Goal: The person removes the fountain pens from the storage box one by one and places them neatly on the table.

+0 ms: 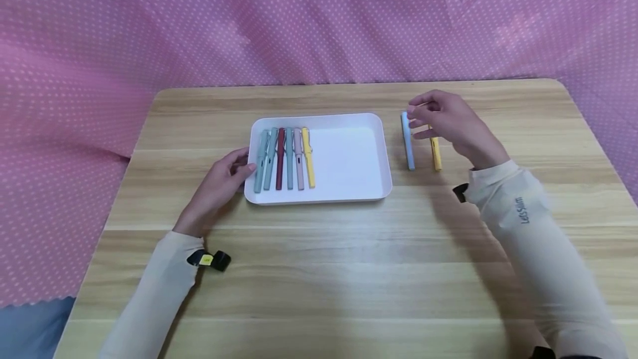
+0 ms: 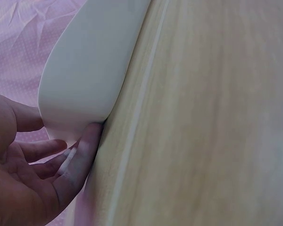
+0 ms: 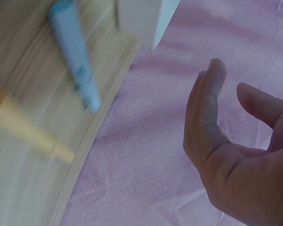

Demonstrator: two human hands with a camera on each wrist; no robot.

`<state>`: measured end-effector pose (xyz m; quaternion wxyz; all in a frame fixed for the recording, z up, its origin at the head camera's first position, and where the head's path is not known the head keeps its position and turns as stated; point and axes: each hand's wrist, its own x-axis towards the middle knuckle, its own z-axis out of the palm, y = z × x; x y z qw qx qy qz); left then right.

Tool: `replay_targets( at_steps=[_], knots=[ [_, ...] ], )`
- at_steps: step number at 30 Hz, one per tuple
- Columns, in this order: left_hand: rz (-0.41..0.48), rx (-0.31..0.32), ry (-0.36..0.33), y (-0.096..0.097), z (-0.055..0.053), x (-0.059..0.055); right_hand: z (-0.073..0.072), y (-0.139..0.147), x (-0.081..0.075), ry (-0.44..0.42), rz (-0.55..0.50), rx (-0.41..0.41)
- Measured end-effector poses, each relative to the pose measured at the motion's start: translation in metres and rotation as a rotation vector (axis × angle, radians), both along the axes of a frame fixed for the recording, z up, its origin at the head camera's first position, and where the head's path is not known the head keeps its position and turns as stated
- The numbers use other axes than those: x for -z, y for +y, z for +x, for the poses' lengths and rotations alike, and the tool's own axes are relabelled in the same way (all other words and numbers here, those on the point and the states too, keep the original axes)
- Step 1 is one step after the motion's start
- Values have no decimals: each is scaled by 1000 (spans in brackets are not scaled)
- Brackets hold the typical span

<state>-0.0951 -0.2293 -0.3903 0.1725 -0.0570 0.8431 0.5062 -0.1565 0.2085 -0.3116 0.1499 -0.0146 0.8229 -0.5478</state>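
A shallow white tray (image 1: 349,159) lies on the table, with several capped pens side by side in its left half: teal ones (image 1: 271,159), a dark red one (image 1: 280,159), a pale purple one (image 1: 299,162) and a yellow one (image 1: 308,159). My left hand (image 1: 224,181) grips the tray's left end, thumb at the rim and fingers against the outer wall (image 2: 85,70). Over two loose pens right of the tray hovers my right hand (image 1: 448,123), fingers bent and apart with nothing between them. Those are a light blue pen (image 3: 75,52) and a yellow pen (image 1: 436,154), partly covered by the hand.
The wooden table (image 1: 319,276) has rounded far corners. Behind it and along its left side hangs a pink dotted cloth (image 1: 299,21). Black straps with small devices (image 1: 214,260) sit on the wrists over pale sleeves.
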Motion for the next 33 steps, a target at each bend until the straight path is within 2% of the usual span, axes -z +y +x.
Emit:
replay_targets(
  at_steps=[11, 19, 26, 33],
  knots=[
    [19, -5, -21, 1, -1, 2, -3, -62, -2, -47, -47, -93],
    [22, 0, -18, 1, -1, 1, -5, -98, -2, -56, -22, -151],
    [28, 6, -12, 1, 0, -1, 1, -127, 3, -97, 73, -213],
    [25, 3, -13, 0, 1, -5, 7, -147, 17, -145, 151, -239]
  ],
)
